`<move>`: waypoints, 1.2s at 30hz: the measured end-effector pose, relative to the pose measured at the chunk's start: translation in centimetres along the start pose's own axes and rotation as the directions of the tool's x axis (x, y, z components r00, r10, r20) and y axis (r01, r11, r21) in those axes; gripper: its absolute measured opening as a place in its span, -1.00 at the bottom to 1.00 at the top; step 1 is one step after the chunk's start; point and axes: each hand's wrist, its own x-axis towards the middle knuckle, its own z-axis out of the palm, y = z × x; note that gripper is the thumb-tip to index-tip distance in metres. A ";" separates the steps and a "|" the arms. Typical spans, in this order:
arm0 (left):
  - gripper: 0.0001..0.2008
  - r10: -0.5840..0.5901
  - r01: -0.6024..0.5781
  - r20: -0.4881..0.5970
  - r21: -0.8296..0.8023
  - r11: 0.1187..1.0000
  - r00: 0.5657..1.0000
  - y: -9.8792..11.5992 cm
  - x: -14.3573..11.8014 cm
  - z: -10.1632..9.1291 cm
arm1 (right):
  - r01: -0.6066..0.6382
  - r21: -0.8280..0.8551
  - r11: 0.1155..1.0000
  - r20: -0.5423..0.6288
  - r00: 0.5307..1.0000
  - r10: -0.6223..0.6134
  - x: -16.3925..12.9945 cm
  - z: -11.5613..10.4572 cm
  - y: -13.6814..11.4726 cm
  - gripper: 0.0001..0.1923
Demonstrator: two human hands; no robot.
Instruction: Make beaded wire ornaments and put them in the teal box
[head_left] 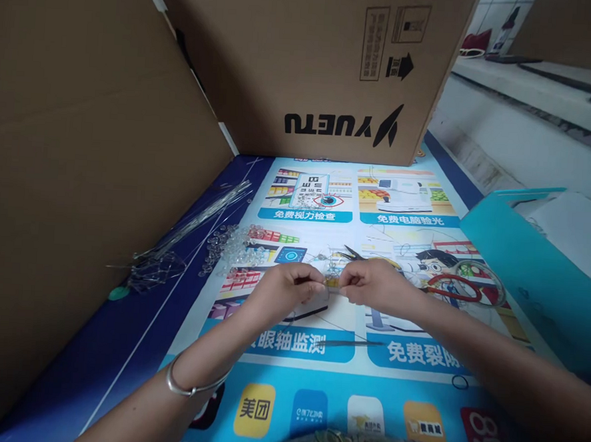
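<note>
small yellowish piece (pixel 332 282), pinched between both hands, above poster

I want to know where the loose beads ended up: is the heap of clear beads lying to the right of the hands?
No, the clear beads lie on the printed mat left of the left hand, beside a wire bundle.

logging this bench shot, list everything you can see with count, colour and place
small piece: one, yellowish, pinched between both hands
clear beads: many, transparent, left of the hands
wire bundle: one, silvery, far left on the mat
scissors: one, red handles, right of the hands
printed mat: one, blue, underneath
cardboard boxes: two, brown, left and behind
teal box: one, right
bangle: one, silver, left wrist
left hand; right hand: centre
</note>
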 end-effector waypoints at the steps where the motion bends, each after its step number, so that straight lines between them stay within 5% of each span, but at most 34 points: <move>1: -0.90 -0.033 0.033 0.002 -0.104 0.994 0.999 -0.2 0.1 0.1 | -0.038 0.128 0.991 0.021 0.999 0.035 0.1 0.2 0.1 -0.90; 4: -0.86 -0.085 0.086 0.018 -0.348 0.933 0.996 -0.2 0.1 0.5 | -0.109 0.409 0.906 0.054 0.994 0.095 0.3 0.7 0.1 -0.86; 9: -0.87 -0.089 0.099 0.045 -0.540 0.836 0.995 0.3 -0.2 1.2 | -0.036 0.570 0.821 -0.043 0.996 0.074 0.2 1.4 0.1 -0.83; 24: -0.88 -0.082 0.058 -0.016 -0.583 0.811 0.996 0.2 -0.4 2.5 | 0.015 0.648 0.762 -0.084 0.995 0.052 0.2 2.2 0.3 -0.78; 27: -0.88 -0.050 0.064 0.045 -0.437 0.897 0.998 0.8 -0.3 0.8 | -0.001 0.468 0.884 -0.049 0.998 0.027 -0.1 1.3 -0.3 -0.79; 30: -0.93 0.040 -0.033 0.189 -0.038 0.999 0.981 2.3 -0.6 -2.2 | 0.066 -0.058 0.996 0.034 0.997 -0.064 -0.9 0.4 -1.1 -0.84; 33: -0.85 0.055 -0.202 0.377 0.362 0.910 0.924 3.5 -1.2 -4.8 | 0.205 -0.543 0.814 0.191 0.975 -0.117 -1.9 0.5 -1.7 -0.81; 36: -0.81 -0.001 -0.310 0.482 0.565 0.765 0.876 3.6 -1.6 -5.7 | 0.294 -0.727 0.621 0.286 0.951 -0.116 -2.9 1.7 -1.6 -0.91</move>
